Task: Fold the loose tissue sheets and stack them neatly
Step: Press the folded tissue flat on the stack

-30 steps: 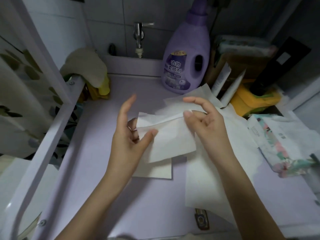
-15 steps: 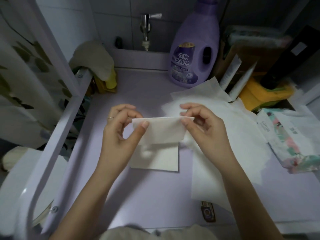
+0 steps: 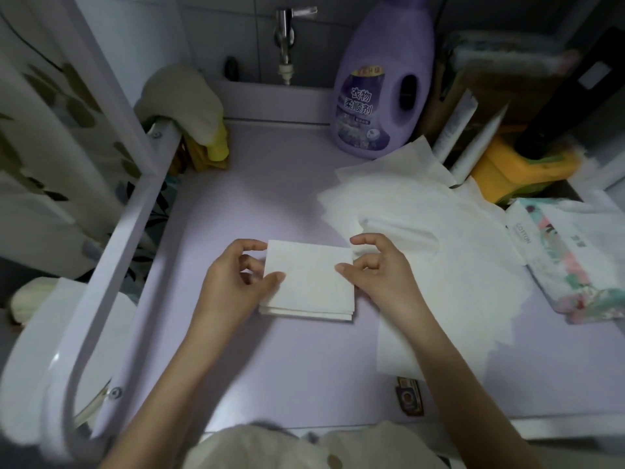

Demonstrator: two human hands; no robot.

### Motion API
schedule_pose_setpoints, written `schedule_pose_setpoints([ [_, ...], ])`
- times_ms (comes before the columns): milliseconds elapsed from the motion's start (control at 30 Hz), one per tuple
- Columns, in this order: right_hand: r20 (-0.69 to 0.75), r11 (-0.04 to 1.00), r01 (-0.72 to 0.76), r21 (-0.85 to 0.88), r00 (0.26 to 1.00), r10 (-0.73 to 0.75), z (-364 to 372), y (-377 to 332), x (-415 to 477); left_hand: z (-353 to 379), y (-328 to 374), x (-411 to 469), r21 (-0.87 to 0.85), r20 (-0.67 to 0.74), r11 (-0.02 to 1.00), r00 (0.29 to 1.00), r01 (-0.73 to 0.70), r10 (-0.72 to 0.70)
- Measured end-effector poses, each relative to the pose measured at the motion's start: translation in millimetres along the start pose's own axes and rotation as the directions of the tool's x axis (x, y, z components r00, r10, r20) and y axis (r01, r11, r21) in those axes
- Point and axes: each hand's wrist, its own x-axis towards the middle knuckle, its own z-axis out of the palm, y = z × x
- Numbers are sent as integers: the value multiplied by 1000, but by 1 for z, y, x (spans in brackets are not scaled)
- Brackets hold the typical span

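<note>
Left hand (image 3: 236,282) and right hand (image 3: 380,275) pinch the folded tissue's (image 3: 309,275) opposite edges, fingers (image 3: 276,277) curled, squaring it atop the stack (image 3: 304,313).

The folded tissue (image 3: 309,279) under my fingers (image 3: 277,277) is soft, matt white paper, faintly embossed, and the loose sheets (image 3: 439,238) are the same thin paper, creased and rumpled. The desk (image 3: 270,184) is smooth, matt lilac, the bottle (image 3: 382,79) is glossy purple plastic, and the tap (image 3: 285,28) is bright polished metal. The tissue pack (image 3: 575,258) wears shiny printed plastic film.
</note>
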Motion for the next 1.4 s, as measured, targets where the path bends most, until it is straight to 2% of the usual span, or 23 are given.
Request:
schedule_pose_setpoints([
  [133,3,997,34,-66,999,-34,5,7,2,0,-7,0,78,-35,997,999,-13,16],
  [500,55,990,42,-134,998,-35,2,11,3,0,-9,-3,114,-15,993,1000,-3,5],
  [733,51,991,20,-135,999,-14,2,11,1,0,-5,-6,143,-30,990,999,-11,15],
  [833,7,995,1,-100,1000,-1,3,6,-3,0,-4,-8,227,-55,974,998,-23,36],
  [900,-40,993,-67,101,997,72,4,1,-8,2,-3,-9,171,-73,985,997,-12,25],
  [967,-6,933,-160,322,985,171,7,-1,-17,6,1,-12,5,-50,998,997,57,-57],
  [1033,55,893,-213,396,976,209,15,1,-25,12,8,-17,-111,13,982,988,156,-155],
  [1133,146,878,-274,392,961,234,29,0,-29,22,15,-23,-162,95,967,978,199,-186],
  [1233,156,882,-282,377,958,239,34,-2,-29,23,17,-25,-202,109,952,972,228,-209],
  [1333,201,907,-259,332,959,200,31,-6,-29,22,16,-24,-195,139,951,966,241,-216],
  [1400,116,942,-155,297,985,125,24,-8,-25,21,19,-24,-181,142,955,967,235,-212],
])
